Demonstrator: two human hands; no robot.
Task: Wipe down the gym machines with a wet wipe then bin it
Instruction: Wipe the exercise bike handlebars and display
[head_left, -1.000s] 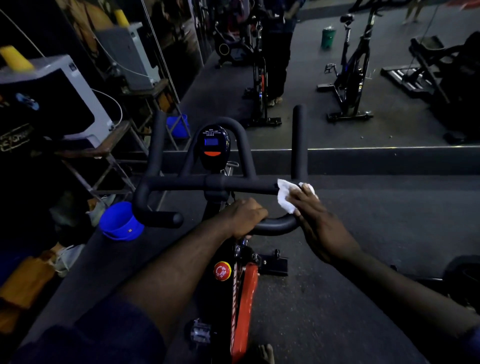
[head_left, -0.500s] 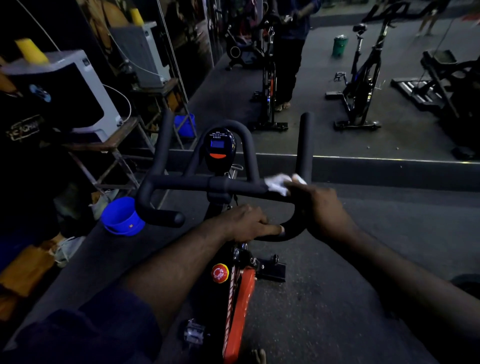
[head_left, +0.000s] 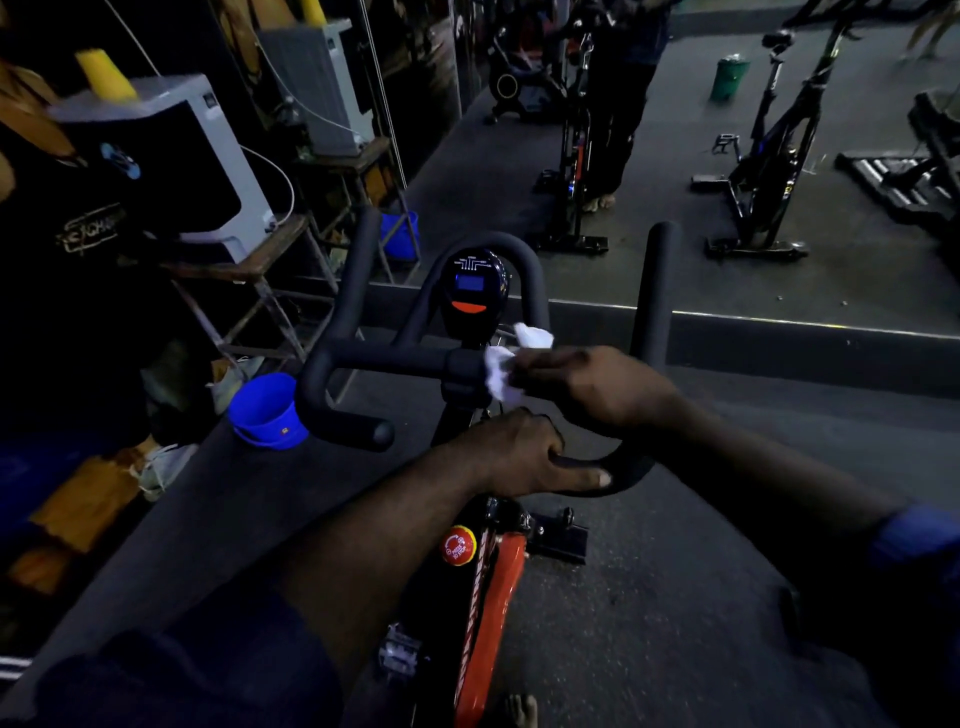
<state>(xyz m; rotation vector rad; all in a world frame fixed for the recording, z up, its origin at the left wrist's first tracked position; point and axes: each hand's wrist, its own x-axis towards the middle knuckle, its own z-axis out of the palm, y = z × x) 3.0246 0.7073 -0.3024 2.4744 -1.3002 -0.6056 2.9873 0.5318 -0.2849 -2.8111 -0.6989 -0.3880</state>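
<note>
A dim gym with a dark floor (head_left: 675, 597) is seen. The spin bike's handlebar (head_left: 395, 358) is gripped at its near right curve by the left hand (head_left: 514, 452). The white wet wipe (head_left: 501, 371) is held bunched by the right hand (head_left: 597, 389) against the crossbar, just below the console (head_left: 472, 286).

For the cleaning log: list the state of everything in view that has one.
wet wipe: crumpled, pressed on the crossbar of the handlebar, beside the centre clamp.
right hand: holds the wet wipe against the crossbar.
left hand: grips the handlebar's near right bend.
console: screen lit blue.
blue bucket: upright on the floor, contents hidden.
green bin: upright, far off, blurred.
</note>
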